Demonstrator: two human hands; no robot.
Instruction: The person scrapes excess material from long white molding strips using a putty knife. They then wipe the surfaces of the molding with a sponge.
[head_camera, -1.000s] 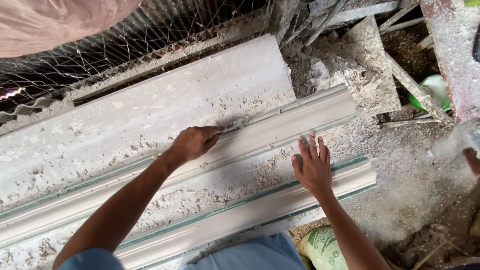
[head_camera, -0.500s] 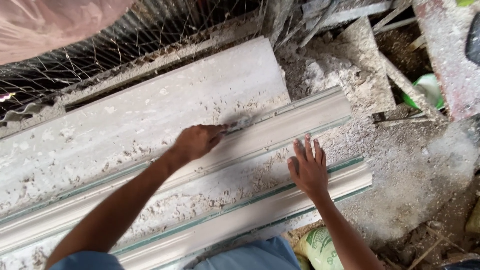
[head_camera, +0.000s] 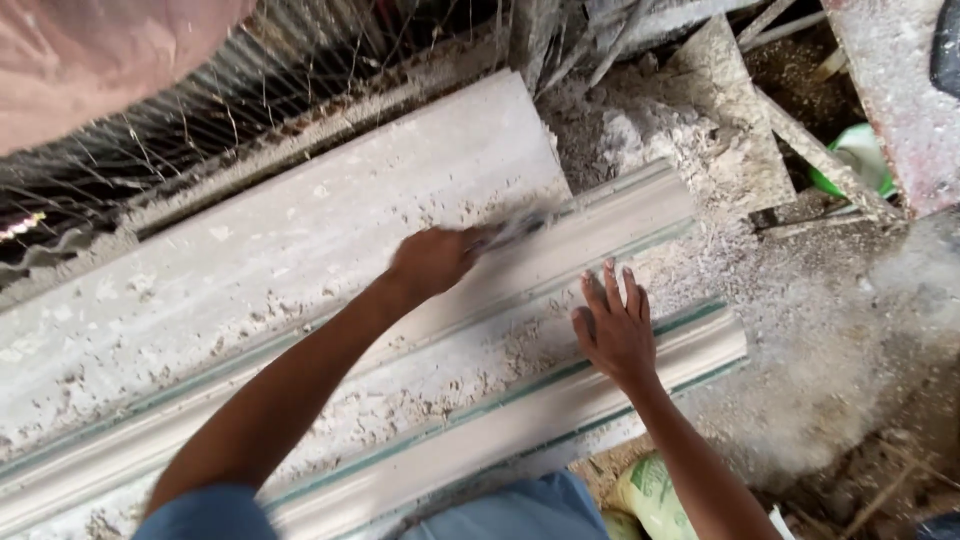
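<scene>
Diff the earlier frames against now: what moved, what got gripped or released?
The left hand, gripping a blurred scraping tool, stayed at the same spot on the plaster moulding; nothing was released. The right hand remains flat, fingers spread, on the moulding. Only the view shifted slightly.

Place: plaster-casting workshop, rough and dusty
Evidence: long white moulded cornice lengths (head_camera: 560, 400) lying on a crusted workbench (head_camera: 250, 290); plaster crumbs and rubble (head_camera: 650, 130) piling about; wire mesh (head_camera: 260, 110) hanging behind

blurred tool (head_camera: 520, 230) in left hand (head_camera: 435, 262) — moulding (head_camera: 620, 215) cut off lower left
</scene>
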